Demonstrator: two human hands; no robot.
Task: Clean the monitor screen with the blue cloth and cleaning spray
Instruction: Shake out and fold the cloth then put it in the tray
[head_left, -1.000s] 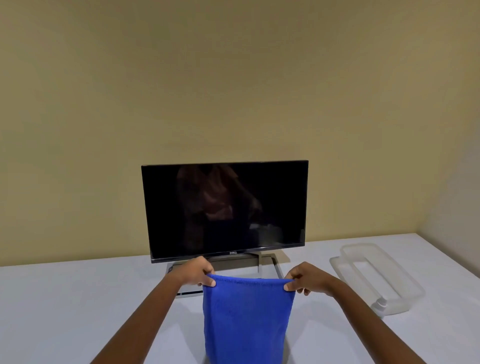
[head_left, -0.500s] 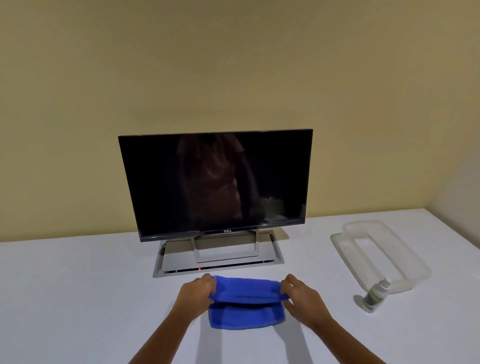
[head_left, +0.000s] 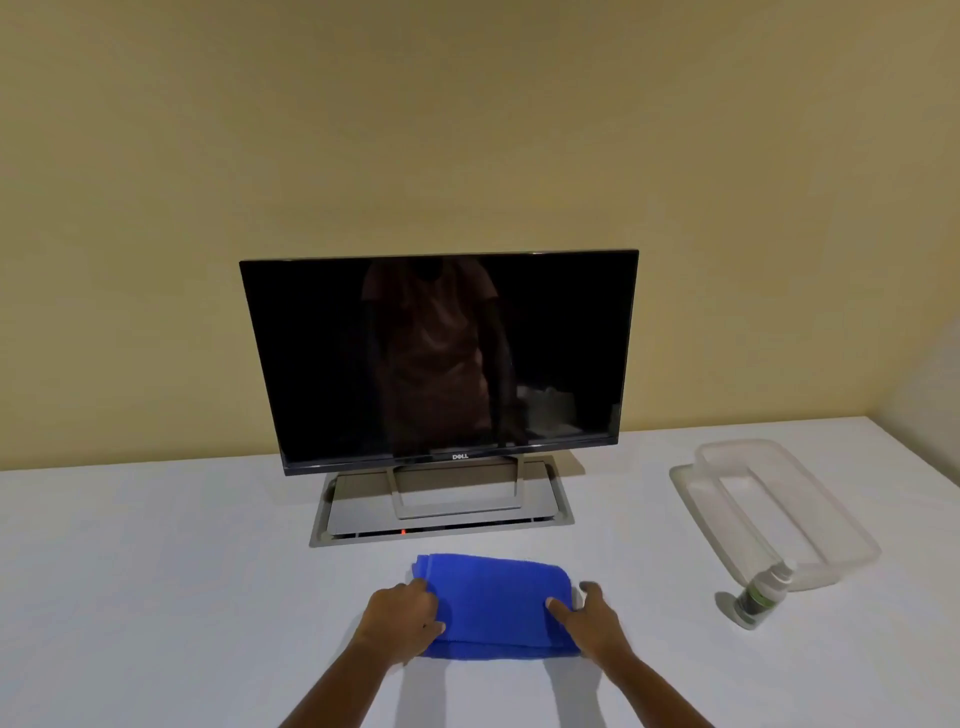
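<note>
Since the earlier frames the cloth has come down from hanging between both hands to lying flat on the table, folded into a thick rectangle with several layers showing at its far left corner.

Left hand: rests palm down on the cloth's near left portion, fingers extended along the left edge. They lie on the fabric; whether any layer is pinched beneath them cannot be told.

Right hand: rests at the cloth's right end. One finger lies flat on top of the fabric; the others curl around the right edge, touching the table beside it. No lifted grasp is visible; the hand presses rather than clenches.

Cloth position: between the two hands, on the table just in front of the monitor's base, apart from it.

Monitor: upright on its base, screen dark, showing a faint reflection of the person. A small red light shows at the base's front edge.

Spray: a small bottle standing on the table to the right, well apart from the cloth and from both hands, touching or just beside the near end of a clear tray.
</note>
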